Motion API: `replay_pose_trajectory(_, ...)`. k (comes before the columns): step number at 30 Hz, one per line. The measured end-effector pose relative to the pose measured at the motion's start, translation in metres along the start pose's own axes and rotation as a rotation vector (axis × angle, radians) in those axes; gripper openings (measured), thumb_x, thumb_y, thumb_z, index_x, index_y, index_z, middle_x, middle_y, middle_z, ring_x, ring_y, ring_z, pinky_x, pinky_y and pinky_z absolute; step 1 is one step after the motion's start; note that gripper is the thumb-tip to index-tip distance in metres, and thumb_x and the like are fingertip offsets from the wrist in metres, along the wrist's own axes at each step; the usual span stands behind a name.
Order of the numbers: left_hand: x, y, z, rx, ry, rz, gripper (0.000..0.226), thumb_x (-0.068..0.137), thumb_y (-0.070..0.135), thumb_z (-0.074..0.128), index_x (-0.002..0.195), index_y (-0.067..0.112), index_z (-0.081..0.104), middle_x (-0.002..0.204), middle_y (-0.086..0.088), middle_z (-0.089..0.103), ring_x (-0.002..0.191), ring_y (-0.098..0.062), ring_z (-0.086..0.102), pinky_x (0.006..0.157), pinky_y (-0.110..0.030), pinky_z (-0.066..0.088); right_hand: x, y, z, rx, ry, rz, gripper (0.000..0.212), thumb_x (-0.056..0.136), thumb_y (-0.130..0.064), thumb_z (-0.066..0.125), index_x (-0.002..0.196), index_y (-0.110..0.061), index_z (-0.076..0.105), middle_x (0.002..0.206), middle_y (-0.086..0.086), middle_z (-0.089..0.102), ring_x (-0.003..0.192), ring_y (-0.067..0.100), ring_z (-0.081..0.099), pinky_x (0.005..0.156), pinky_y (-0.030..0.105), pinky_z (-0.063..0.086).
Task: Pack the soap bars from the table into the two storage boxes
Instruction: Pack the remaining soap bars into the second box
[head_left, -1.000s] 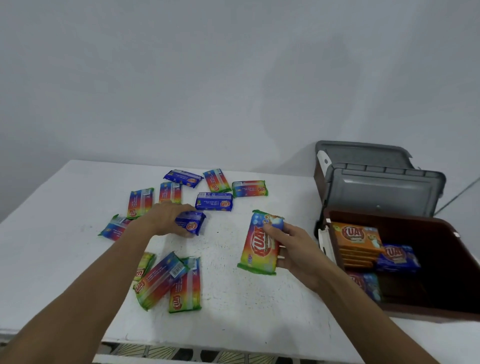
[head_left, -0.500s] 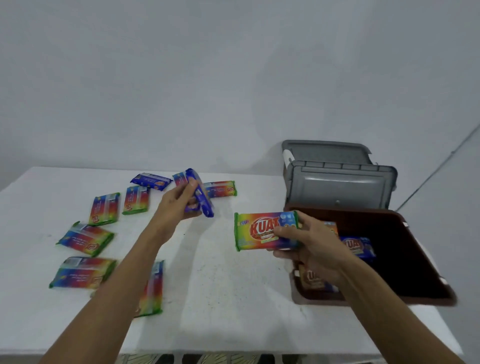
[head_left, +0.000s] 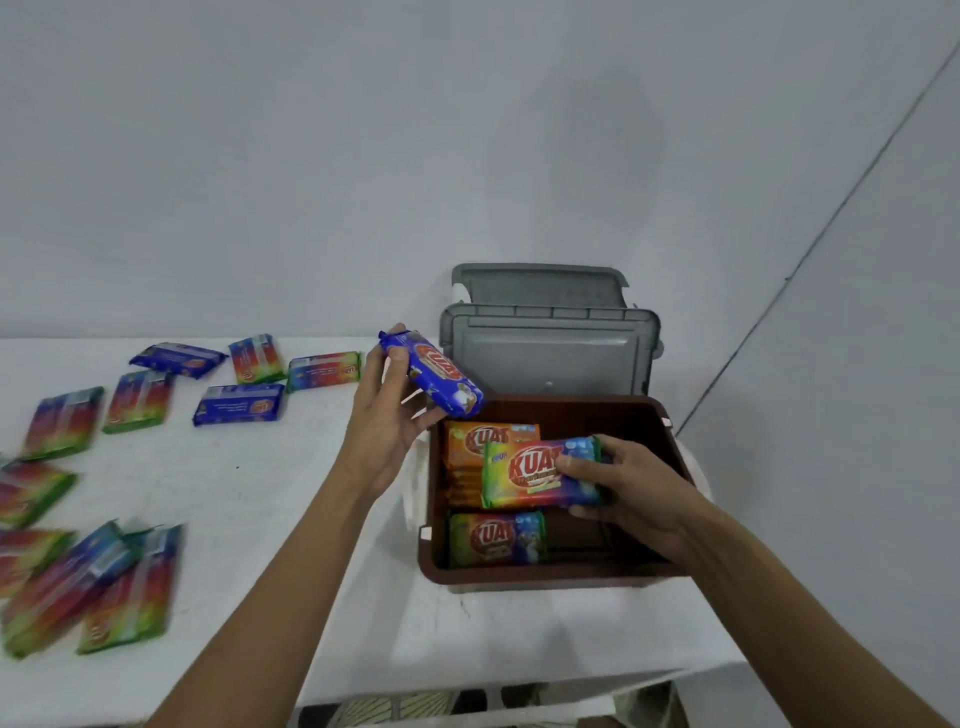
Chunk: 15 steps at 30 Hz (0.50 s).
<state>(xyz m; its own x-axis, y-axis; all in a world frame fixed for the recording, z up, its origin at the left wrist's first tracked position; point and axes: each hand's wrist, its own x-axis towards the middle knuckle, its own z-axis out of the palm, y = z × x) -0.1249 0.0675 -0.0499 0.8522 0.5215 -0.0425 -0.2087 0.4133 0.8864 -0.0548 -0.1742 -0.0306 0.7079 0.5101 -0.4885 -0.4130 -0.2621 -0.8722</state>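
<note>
A person's right hand (head_left: 631, 491) held a rainbow-wrapped soap bar (head_left: 535, 473) inside the open brown storage box (head_left: 670, 457) at the right end of the white tabletop (head_left: 291, 493), the fingers (head_left: 571, 462) clenched around the bar's right end, its "KUAT" label facing up. The left hand (head_left: 387, 415) held a blue-wrapped soap bar (head_left: 434, 373) just above the box's far-left corner, thumb on the bar's near face and fingers behind it, the bar tilted down toward the box. Inside the box, a stack of orange-wrapped bars (head_left: 470, 447) sat against the far-left wall, partly covered by the bar in the right hand, and a green-and-rainbow bar (head_left: 493, 538) lay flat in the near-left corner. A second storage box (head_left: 540, 283) stood behind the brown one at the tabletop's back edge, near the wall, and a grey lid (head_left: 550, 353) rose upright between the two. More soap bars remained on the tabletop, well apart from the boxes: two blue ones (head_left: 176, 358) (head_left: 239, 405) and three rainbow ones (head_left: 257, 358) (head_left: 323, 370) (head_left: 139, 400) toward the back edge, another rainbow bar (head_left: 62, 422) further left, and a blurred cluster of rainbow bars (head_left: 88, 587) along the left edge and toward the front-left corner. How many lay in that cluster could not be told.
</note>
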Motion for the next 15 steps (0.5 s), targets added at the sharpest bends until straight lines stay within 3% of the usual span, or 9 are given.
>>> replay_pose_trajectory(4,-0.006,-0.02,0.019,0.025,0.046,0.027,0.044,0.094,0.035,0.048,0.137,0.024,0.041,0.126,-0.007,0.06,0.108,-0.02,0.066,0.081,-0.033,0.059,0.009,0.013,-0.007,0.001,-0.069,0.129,0.038,0.082,-0.017,0.076,0.116,-0.01,0.062,0.107,0.008,0.074,0.098,0.021,0.072,0.077,0.035,0.061)
replay_pose_trajectory(9,-0.008,-0.028,0.026,0.121,0.085,0.04,0.041,0.1,0.028,0.044,0.139,0.019,0.039,0.128,-0.01,0.059,0.105,-0.017,0.068,0.074,-0.03,0.06,0.032,0.028,0.007,-0.07,-0.137,0.299,0.043,0.08,-0.01,0.078,0.12,-0.006,0.062,0.111,0.011,0.072,0.1,0.022,0.071,0.073,0.034,0.06)
replay_pose_trajectory(15,-0.01,-0.028,0.027,0.109,0.141,0.025,0.041,0.101,0.029,0.045,0.14,0.02,0.038,0.129,-0.012,0.059,0.102,-0.017,0.069,0.074,-0.031,0.06,0.056,0.038,0.023,-0.223,-0.141,0.341,0.042,0.08,-0.007,0.079,0.116,-0.006,0.058,0.11,0.009,0.069,0.094,0.02,0.068,0.07,0.036,0.062)
